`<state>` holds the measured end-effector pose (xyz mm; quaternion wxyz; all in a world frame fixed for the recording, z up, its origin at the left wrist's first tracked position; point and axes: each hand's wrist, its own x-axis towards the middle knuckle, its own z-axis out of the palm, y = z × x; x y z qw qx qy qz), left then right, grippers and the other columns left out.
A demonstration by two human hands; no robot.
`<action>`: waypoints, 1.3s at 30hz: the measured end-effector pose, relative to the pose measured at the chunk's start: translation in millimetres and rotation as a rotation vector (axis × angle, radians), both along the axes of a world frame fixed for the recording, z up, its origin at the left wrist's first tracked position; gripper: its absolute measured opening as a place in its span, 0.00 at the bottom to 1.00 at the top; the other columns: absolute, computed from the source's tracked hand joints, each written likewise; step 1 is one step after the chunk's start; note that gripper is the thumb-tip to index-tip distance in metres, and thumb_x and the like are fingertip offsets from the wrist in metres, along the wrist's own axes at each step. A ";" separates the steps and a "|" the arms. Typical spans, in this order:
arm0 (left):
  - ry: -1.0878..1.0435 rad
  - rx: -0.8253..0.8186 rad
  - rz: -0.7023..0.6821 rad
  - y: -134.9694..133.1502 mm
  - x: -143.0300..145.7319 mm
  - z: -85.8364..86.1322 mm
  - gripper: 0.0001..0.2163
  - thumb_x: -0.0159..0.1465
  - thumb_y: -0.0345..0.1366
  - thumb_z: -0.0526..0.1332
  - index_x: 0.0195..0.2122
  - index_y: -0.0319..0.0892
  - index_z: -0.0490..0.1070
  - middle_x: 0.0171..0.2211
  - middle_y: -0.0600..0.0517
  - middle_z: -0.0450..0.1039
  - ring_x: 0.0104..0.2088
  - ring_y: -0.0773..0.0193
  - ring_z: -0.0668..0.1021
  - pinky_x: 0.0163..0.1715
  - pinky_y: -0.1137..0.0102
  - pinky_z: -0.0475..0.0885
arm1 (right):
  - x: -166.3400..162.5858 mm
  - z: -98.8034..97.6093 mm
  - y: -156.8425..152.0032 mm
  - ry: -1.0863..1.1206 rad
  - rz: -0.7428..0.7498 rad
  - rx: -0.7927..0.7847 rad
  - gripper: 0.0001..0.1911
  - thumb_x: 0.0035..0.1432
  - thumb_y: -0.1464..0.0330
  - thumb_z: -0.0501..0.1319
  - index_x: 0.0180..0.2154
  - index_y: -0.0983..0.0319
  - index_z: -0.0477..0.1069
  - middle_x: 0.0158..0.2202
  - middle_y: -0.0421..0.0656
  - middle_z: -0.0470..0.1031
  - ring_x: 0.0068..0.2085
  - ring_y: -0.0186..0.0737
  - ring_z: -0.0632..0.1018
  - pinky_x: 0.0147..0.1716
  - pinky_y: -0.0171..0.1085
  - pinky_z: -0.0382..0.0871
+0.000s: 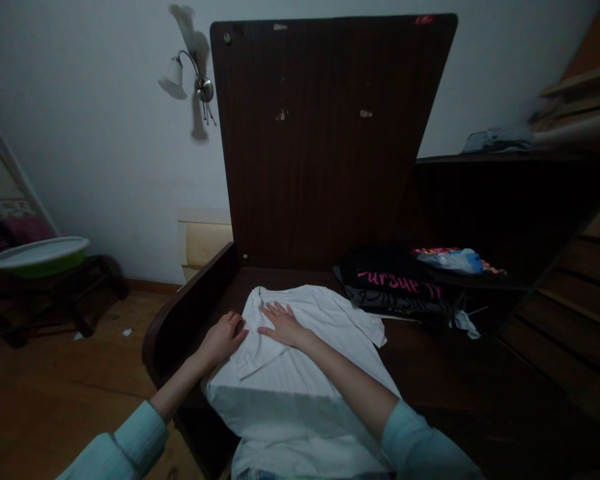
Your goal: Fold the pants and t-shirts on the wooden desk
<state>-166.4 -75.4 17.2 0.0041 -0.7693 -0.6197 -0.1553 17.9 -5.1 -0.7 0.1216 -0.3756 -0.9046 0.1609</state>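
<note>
A white T-shirt lies spread over a dark wooden surface, its near part hanging down over the front edge. One sleeve reaches out to the right, and a folded hem edge crosses the cloth near my hands. My right hand rests flat on the upper left part of the shirt, fingers spread. At the shirt's left border is my left hand, its fingers curled together against the cloth; the fingertips are partly hidden.
A tall dark panel stands behind the surface. Right of the shirt lie a black garment with pink lettering and a plastic packet. A raised side board borders the left. Further left is a green basin.
</note>
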 end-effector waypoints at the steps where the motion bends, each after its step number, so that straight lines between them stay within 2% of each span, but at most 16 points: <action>1: 0.002 0.001 0.052 2.4 0.3 -0.9 0.09 0.60 0.37 0.50 0.33 0.39 0.65 0.34 0.47 0.66 0.35 0.61 0.71 0.35 0.70 0.65 | 0.3 0.7 1.3 -0.007 -0.003 -0.018 0.36 0.54 0.49 0.46 0.59 0.59 0.46 0.62 0.49 0.46 0.61 0.51 0.45 0.56 0.54 0.35; 4: -0.030 -0.011 0.133 8.8 -3.7 -2.0 0.08 0.61 0.36 0.49 0.30 0.40 0.63 0.31 0.49 0.67 0.31 0.63 0.72 0.31 0.71 0.64 | 4.5 3.7 7.1 -0.010 -0.017 -0.058 0.40 0.53 0.47 0.45 0.60 0.61 0.41 0.62 0.50 0.43 0.62 0.49 0.43 0.56 0.53 0.34; 7: -0.082 -0.010 0.259 16.2 -10.6 -2.2 0.08 0.62 0.36 0.47 0.31 0.40 0.62 0.29 0.49 0.69 0.30 0.63 0.73 0.28 0.71 0.64 | 10.6 5.8 14.7 -0.026 -0.075 -0.077 0.41 0.52 0.46 0.45 0.60 0.64 0.41 0.62 0.51 0.40 0.62 0.49 0.41 0.56 0.52 0.32; 10: -0.047 0.045 0.300 24.8 -10.5 -2.0 0.07 0.61 0.32 0.48 0.34 0.39 0.63 0.32 0.46 0.70 0.34 0.60 0.73 0.32 0.69 0.65 | 14.6 8.0 20.4 -0.021 -0.119 -0.102 0.39 0.54 0.48 0.44 0.60 0.64 0.43 0.62 0.50 0.41 0.62 0.48 0.42 0.56 0.52 0.33; 12: -0.024 0.111 0.198 30.1 -4.1 -1.2 0.09 0.59 0.28 0.48 0.37 0.37 0.64 0.37 0.44 0.70 0.39 0.59 0.72 0.39 0.67 0.65 | 16.8 10.2 20.9 0.029 -0.127 -0.101 0.34 0.56 0.51 0.44 0.59 0.64 0.46 0.62 0.49 0.45 0.61 0.46 0.46 0.56 0.50 0.37; 14: -0.028 0.126 -0.002 34.7 5.9 -0.6 0.12 0.60 0.28 0.47 0.42 0.37 0.64 0.45 0.43 0.68 0.46 0.59 0.70 0.45 0.67 0.64 | 22.1 12.6 18.0 0.097 -0.142 -0.039 0.28 0.58 0.57 0.46 0.57 0.65 0.53 0.59 0.49 0.53 0.60 0.44 0.52 0.56 0.46 0.41; 17: -0.002 0.009 -0.246 40.5 19.7 -3.7 0.17 0.62 0.35 0.47 0.50 0.38 0.61 0.53 0.44 0.62 0.54 0.60 0.64 0.52 0.66 0.59 | 43.9 14.8 8.2 0.185 -0.213 0.110 0.19 0.57 0.67 0.48 0.50 0.66 0.63 0.52 0.49 0.65 0.54 0.40 0.63 0.54 0.39 0.50; 22: 0.118 -0.133 -0.232 45.6 12.2 -16.9 0.23 0.62 0.44 0.45 0.56 0.39 0.56 0.59 0.44 0.53 0.59 0.57 0.55 0.56 0.62 0.51 | 127.3 14.4 -14.1 0.229 -0.504 0.228 0.13 0.54 0.71 0.49 0.39 0.64 0.69 0.40 0.47 0.72 0.43 0.39 0.71 0.44 0.35 0.61; 25: 0.136 -0.145 -0.266 45.7 -9.5 -18.9 0.24 0.63 0.46 0.43 0.57 0.42 0.55 0.60 0.46 0.50 0.59 0.58 0.53 0.56 0.63 0.50 | 183.7 12.6 -22.1 0.168 -0.818 0.258 0.13 0.53 0.66 0.51 0.36 0.65 0.69 0.35 0.48 0.71 0.39 0.42 0.72 0.38 0.36 0.63; 27: 0.143 -0.156 -0.291 45.0 -23.9 -17.9 0.24 0.63 0.47 0.43 0.57 0.43 0.55 0.60 0.47 0.49 0.60 0.59 0.53 0.56 0.63 0.50 | 209.1 10.0 -22.0 0.110 -0.931 0.220 0.16 0.50 0.60 0.55 0.35 0.65 0.70 0.34 0.49 0.72 0.38 0.45 0.72 0.36 0.37 0.63; 29: 0.136 -0.158 -0.298 43.6 -34.4 -17.0 0.23 0.63 0.47 0.43 0.57 0.44 0.56 0.60 0.47 0.49 0.59 0.59 0.53 0.57 0.63 0.50 | 220.4 6.4 -18.1 0.109 -0.916 0.131 0.16 0.46 0.58 0.58 0.32 0.64 0.71 0.31 0.47 0.72 0.36 0.45 0.73 0.34 0.37 0.63; 32: 0.107 -0.148 -0.300 39.9 -42.2 -16.9 0.23 0.62 0.48 0.43 0.56 0.45 0.57 0.60 0.49 0.50 0.59 0.59 0.54 0.57 0.63 0.51 | 216.8 2.8 -10.4 0.199 -0.814 0.037 0.10 0.45 0.62 0.57 0.26 0.62 0.70 0.26 0.42 0.72 0.31 0.40 0.73 0.31 0.34 0.63; 35: 0.100 -0.146 -0.307 35.6 -44.8 -17.8 0.23 0.62 0.48 0.44 0.56 0.47 0.57 0.60 0.50 0.50 0.59 0.59 0.54 0.56 0.63 0.51 | 206.7 9.6 -5.7 0.315 -0.765 0.130 0.06 0.45 0.66 0.54 0.22 0.61 0.67 0.26 0.41 0.71 0.31 0.39 0.72 0.31 0.33 0.63; 39: 0.105 -0.140 -0.311 32.4 -45.7 -18.8 0.23 0.63 0.48 0.43 0.56 0.47 0.57 0.60 0.49 0.49 0.59 0.59 0.54 0.56 0.62 0.51 | 197.4 40.7 -0.9 0.380 -0.822 0.233 0.06 0.48 0.69 0.51 0.25 0.60 0.65 0.26 0.41 0.71 0.31 0.39 0.72 0.30 0.33 0.62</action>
